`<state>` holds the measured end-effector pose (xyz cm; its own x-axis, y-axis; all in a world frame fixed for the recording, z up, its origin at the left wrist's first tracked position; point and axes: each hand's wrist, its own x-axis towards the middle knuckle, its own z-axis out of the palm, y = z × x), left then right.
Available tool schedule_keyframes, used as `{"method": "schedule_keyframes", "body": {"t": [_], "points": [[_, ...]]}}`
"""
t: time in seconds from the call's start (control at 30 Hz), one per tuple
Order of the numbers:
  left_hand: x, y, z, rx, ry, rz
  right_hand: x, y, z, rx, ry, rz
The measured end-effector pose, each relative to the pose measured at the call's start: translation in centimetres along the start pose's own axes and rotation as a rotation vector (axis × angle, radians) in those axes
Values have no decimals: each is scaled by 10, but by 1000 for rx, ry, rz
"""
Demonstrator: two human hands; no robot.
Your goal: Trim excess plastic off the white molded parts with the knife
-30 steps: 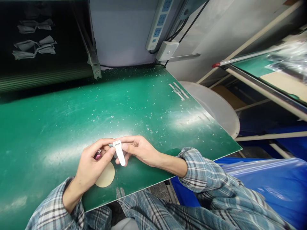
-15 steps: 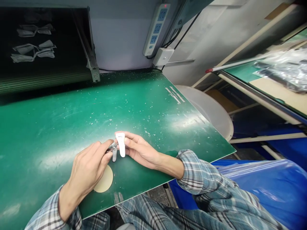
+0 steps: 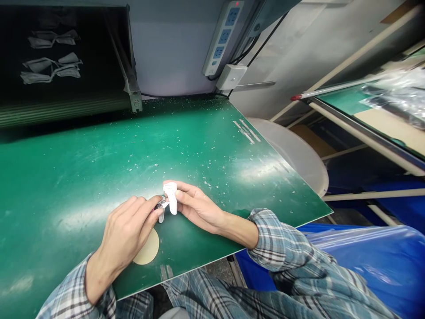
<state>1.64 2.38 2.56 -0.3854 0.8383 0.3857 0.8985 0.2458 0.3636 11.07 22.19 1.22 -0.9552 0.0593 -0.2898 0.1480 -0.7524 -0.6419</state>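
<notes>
My right hand (image 3: pixel 195 206) pinches a small white plastic piece (image 3: pixel 171 195) upright between thumb and fingers, just above the green worktable (image 3: pixel 133 146). My left hand (image 3: pixel 128 230) is closed round a small metal tool (image 3: pixel 161 204), whose tip meets the lower end of the white piece. Both hands are near the table's front edge. A round tan patch (image 3: pixel 148 250) on the table lies partly under my left hand.
A dark conveyor (image 3: pixel 59 88) with several pale pieces (image 3: pixel 49 66) runs at the back left. A white power strip (image 3: pixel 223 35) hangs on the back wall. To the right are a translucent round bin (image 3: pixel 299 155) and a blue plastic-lined bin (image 3: pixel 365 261).
The white piece has turned from slanting down to upright in my right hand. My left hand has rolled palm down and brought the metal tool against it.
</notes>
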Motion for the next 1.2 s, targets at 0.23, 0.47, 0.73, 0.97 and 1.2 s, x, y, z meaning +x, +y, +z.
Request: {"method": "schedule_keyframes", "body": {"t": [0.23,0.47,0.73,0.97,1.2], "points": [[1,0,-4,-74,-32,-43,1,1,-1,-1,-7,2],[0,2,0,177,71,-21,2,6,-2,-8,-2,20],[1,-5,-10,229,306,-103,-1,11,0,-29,-39,105],[4,12,-5,-623,-6,-464,-1,10,0,-62,-47,-40],[9,9,-10,-555,113,-480,-3,7,-2,-117,-191,32]]}}
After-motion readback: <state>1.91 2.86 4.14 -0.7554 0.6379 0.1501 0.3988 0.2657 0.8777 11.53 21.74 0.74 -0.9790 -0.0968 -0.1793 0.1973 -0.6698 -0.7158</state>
